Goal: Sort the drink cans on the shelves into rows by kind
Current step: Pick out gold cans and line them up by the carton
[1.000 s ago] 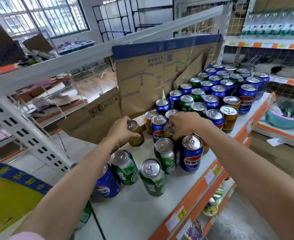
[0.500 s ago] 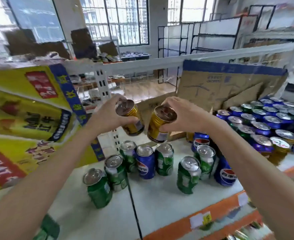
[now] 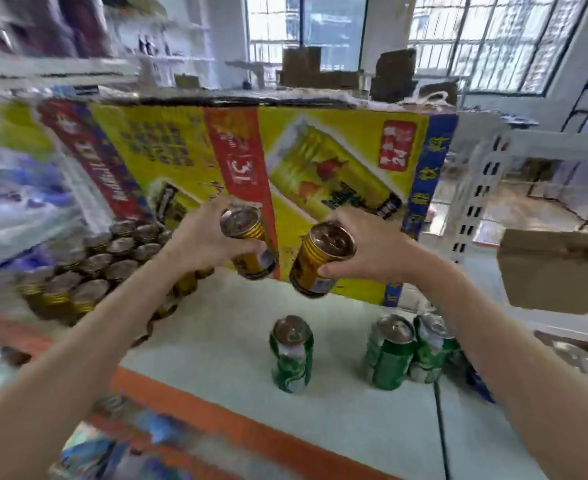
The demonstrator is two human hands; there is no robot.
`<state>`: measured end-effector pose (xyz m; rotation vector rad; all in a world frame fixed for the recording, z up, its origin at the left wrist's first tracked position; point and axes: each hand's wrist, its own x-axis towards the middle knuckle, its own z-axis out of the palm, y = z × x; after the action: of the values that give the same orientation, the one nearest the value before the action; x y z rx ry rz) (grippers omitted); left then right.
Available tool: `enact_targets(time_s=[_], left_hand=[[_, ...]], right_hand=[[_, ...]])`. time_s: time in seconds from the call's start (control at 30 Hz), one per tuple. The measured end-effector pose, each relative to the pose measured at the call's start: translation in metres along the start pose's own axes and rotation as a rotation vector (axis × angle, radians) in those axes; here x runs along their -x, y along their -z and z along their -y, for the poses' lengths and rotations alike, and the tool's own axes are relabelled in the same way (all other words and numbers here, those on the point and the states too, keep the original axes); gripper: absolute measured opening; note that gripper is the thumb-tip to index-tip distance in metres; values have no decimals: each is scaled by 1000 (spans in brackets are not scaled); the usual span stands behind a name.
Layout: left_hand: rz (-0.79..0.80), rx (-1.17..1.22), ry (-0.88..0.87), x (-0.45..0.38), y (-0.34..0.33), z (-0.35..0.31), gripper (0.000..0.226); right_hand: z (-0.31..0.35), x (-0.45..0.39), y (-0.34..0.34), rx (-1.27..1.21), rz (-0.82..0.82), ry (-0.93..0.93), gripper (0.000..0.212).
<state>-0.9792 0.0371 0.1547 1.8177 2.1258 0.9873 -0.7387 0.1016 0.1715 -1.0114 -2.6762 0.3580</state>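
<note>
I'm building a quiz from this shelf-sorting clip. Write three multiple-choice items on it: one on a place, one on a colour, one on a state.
1. Where does the group of gold cans stand?
A. left of the hands
B. right of the hands
C. on top of the yellow carton

2. What colour are the cans standing below the hands?
A. blue
B. green
C. red

3. What is the left hand doing?
A. hanging open
B. pressing flat on the shelf
C. gripping a gold can

Key: 1 A, they cluster at the shelf's left; 2 B, the green cans stand there; 3 C, its fingers wrap a gold can.
</note>
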Motion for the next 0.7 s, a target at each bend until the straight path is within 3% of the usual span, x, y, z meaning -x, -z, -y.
enact_targets(time_s=[0.17,0.3,0.43,0.7], left_hand=[[17,-47,102,20,25,75,66],[83,-83,132,32,18,122,66],[184,-130,90,32,6,157,61],[406,-209,-56,8,-19,193,79]], right_hand=[[37,-53,-45,-44,53,35,67],[51,-87,-97,-1,184,26,63],[54,-108,-143,85,325,-8,68],[42,-132,-166,19,413,-152,82]])
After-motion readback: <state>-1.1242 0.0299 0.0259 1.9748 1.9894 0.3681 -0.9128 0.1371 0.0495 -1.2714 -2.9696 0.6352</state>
